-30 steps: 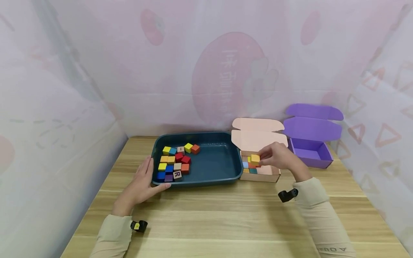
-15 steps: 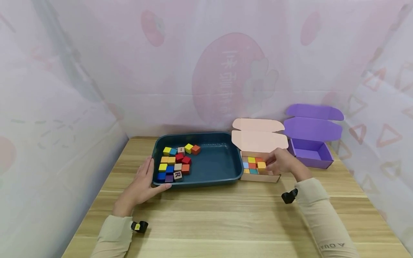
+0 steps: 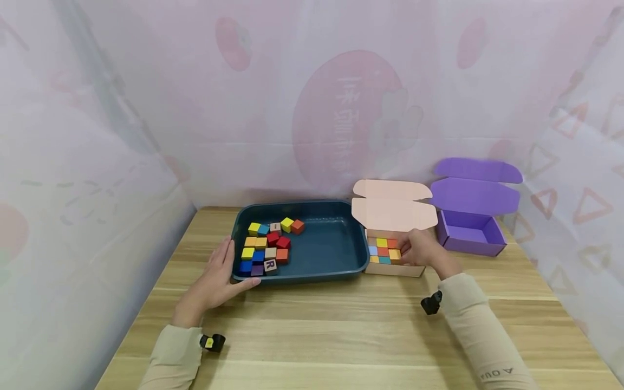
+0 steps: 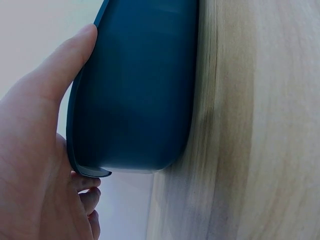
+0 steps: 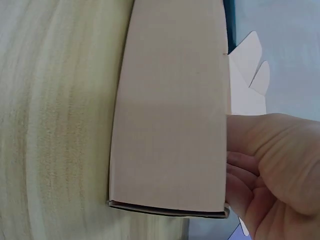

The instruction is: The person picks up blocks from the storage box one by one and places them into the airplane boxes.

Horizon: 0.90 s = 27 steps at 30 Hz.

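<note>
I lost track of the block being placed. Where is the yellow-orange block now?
In the head view it sits inside the pink box, right of the teal tray, at the right hand fingertips: yellow-orange block.

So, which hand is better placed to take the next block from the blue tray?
The left hand: it already rests on the blue tray beside the blocks. The right hand is at the pink box.

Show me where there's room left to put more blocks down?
The right half of the blue tray is bare; its blocks crowd the left side. The purple box looks empty. The wooden table between both sleeves is free. The pink box is crowded, with the right hand in it.
</note>
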Available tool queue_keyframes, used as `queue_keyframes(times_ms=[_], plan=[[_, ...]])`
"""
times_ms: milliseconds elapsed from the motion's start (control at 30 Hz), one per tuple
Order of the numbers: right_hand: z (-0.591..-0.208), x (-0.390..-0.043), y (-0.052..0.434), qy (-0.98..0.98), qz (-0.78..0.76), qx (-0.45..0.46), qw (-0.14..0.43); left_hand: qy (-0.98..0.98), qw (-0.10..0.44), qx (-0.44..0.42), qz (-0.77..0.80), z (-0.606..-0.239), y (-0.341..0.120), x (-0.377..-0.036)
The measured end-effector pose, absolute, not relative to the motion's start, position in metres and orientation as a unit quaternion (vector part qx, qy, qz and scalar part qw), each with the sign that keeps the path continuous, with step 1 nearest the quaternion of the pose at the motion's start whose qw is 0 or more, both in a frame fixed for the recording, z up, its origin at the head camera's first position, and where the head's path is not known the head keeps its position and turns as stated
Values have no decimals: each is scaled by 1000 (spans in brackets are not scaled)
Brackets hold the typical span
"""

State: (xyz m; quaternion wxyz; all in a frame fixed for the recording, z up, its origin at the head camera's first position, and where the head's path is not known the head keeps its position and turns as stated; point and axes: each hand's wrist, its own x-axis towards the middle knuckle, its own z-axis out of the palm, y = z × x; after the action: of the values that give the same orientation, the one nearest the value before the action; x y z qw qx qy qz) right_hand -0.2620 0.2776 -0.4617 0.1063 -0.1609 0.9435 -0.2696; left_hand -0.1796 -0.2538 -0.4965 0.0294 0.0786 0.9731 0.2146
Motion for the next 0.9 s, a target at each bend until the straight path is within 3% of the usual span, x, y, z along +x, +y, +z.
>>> queue_keyframes(times_ms=[533, 900], plan=[[-469, -264, 275, 958, -236, -155, 54, 974, 33, 73, 211, -496, -253, -180], [-429, -250, 238, 958, -221, -185, 9, 974, 33, 75, 210, -496, -252, -180]])
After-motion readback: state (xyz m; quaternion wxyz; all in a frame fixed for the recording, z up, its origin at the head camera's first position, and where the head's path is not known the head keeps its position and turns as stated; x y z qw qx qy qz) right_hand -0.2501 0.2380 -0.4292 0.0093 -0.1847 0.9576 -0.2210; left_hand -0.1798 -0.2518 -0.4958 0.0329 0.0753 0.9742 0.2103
